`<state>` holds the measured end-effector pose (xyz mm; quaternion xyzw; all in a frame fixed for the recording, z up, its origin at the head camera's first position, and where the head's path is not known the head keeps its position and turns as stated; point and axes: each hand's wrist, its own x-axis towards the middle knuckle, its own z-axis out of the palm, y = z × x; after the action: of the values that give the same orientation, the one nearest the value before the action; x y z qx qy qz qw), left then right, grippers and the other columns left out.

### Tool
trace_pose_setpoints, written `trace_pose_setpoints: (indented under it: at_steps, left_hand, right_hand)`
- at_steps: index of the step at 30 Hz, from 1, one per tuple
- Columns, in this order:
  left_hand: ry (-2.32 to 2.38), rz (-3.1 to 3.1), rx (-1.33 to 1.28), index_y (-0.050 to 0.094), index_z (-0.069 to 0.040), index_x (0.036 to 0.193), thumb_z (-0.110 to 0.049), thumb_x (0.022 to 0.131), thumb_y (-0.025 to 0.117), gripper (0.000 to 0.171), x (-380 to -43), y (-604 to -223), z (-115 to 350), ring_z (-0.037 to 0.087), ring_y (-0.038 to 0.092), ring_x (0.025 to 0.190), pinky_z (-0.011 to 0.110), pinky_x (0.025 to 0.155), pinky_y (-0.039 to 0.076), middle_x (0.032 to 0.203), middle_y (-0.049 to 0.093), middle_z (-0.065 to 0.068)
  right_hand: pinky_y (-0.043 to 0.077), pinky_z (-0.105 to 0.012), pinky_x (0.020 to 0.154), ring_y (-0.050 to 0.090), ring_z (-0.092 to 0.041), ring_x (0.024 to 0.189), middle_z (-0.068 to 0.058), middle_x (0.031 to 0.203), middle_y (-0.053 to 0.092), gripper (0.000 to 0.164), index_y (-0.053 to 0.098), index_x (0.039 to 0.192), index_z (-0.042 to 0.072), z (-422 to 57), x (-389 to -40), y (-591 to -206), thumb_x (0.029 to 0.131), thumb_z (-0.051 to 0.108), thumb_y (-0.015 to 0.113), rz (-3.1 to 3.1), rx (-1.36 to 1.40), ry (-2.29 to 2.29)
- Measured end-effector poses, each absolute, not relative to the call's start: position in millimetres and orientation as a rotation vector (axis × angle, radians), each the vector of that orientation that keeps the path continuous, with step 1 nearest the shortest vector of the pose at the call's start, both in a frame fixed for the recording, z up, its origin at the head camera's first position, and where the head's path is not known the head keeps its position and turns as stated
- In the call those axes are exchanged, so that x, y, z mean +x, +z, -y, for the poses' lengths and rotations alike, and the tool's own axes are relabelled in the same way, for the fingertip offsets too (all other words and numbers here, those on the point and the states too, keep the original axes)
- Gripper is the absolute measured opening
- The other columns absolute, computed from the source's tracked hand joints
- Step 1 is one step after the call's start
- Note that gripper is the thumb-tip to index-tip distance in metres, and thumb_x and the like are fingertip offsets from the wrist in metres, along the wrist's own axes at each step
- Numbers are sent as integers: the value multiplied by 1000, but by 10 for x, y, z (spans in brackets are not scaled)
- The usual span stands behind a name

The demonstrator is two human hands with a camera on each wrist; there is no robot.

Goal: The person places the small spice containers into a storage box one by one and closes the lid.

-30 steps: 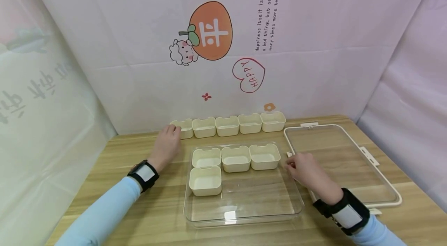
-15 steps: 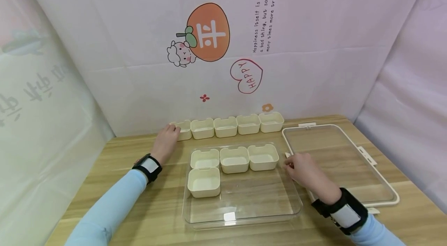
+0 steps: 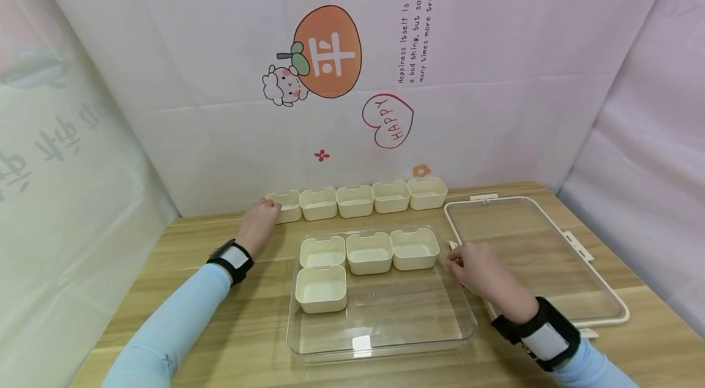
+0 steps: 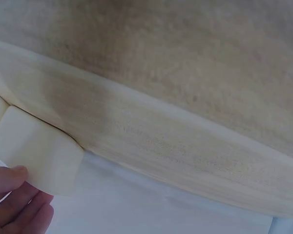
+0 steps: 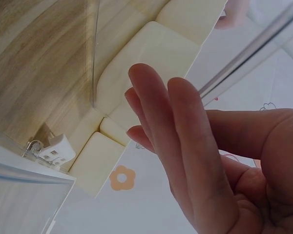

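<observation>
At the back left, my left hand (image 3: 256,227) pinches the rim of the leftmost cream bin (image 3: 289,207). In the left wrist view the thumb lies against the wall of that cream bin (image 4: 49,156), with the other fingers curled below it. My right hand (image 3: 487,275) is at the right wall of a clear plastic box (image 3: 410,320). In the right wrist view its fingers (image 5: 185,126) and thumb lie around the clear rim; the contact itself is hidden. Inside the box, three bins (image 3: 369,253) line the back, and another bin (image 3: 322,290) stands in front of the left one.
The other cream bins (image 3: 355,202) of the back row stand against the printed backdrop cloth (image 3: 231,149). To the right of the box lies a clear lid (image 3: 551,259) with a white frame and side clips. Everything rests on a wood-grain table (image 3: 182,265).
The head view has shifted slightly. My left wrist turns a little while its fingers stay at the leftmost bin. The right hand and the bins keep their places.
</observation>
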<state>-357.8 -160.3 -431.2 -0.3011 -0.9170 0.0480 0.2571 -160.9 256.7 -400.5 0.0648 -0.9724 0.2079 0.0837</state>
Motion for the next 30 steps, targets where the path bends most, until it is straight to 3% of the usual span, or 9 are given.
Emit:
trace_pose_setpoints:
  at_steps: [10,21,30]
  left_hand:
    - [155,2533,-814,67,3,89,15,77,60,19,-3612,-4298,1604,27,63,80,36,72,54,84,66,16]
    - [131,2514,-850,69,-1,79,15,77,61,18,-3645,-4309,1647,24,61,75,33,67,53,78,65,12]
    - [65,2495,-881,68,1,78,15,77,58,18,-3649,-4302,1696,25,59,74,35,67,52,77,63,14]
  right_hand:
    - [40,-22,46,48,-9,54,0,64,61,9,74,84,2,-2565,-1614,-4010,80,3,66,2896,204,615]
    - [42,-22,48,51,-9,56,-6,70,67,10,74,85,-1,-2562,-1624,-4006,80,2,66,2893,216,613]
    - [41,-21,45,49,-9,54,-3,66,64,9,74,83,1,-2562,-1628,-4020,81,4,66,2894,191,640]
